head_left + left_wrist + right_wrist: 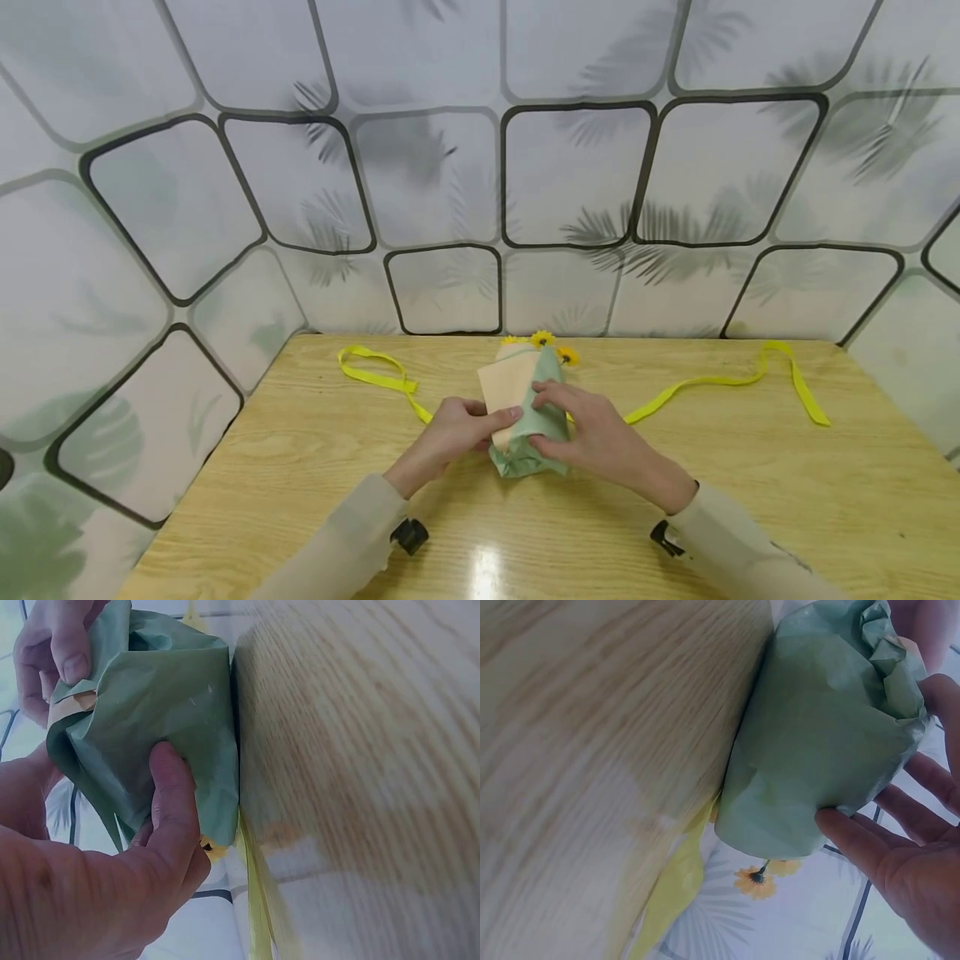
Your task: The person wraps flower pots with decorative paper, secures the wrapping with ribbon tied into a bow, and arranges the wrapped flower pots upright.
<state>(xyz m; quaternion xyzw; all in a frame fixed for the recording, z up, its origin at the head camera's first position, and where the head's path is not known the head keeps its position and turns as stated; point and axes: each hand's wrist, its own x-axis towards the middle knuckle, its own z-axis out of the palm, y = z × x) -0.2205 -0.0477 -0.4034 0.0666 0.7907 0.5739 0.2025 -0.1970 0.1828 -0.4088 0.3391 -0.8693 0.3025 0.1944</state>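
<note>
A small bouquet wrapped in green paper (553, 408) with a cream side (508, 385) lies on the table. Yellow flowers (542, 338) and an orange flower (567, 356) show at its far end, while the near end is crumpled. My left hand (459, 432) grips the wrap from the left, thumb on top; part of its fingers is hidden beneath. From the right, my right hand (596, 435) holds the green paper between curved fingers and thumb. A yellow ribbon (697, 382) passes behind or under the bouquet; its middle is hidden.
The ribbon's left part forms a loop (375, 381) on the wooden table (315, 467), and its right end bends toward the near side. Patterned cloth walls (442, 200) stand behind and beside the table. Each wrist carries a dark strap device (409, 535).
</note>
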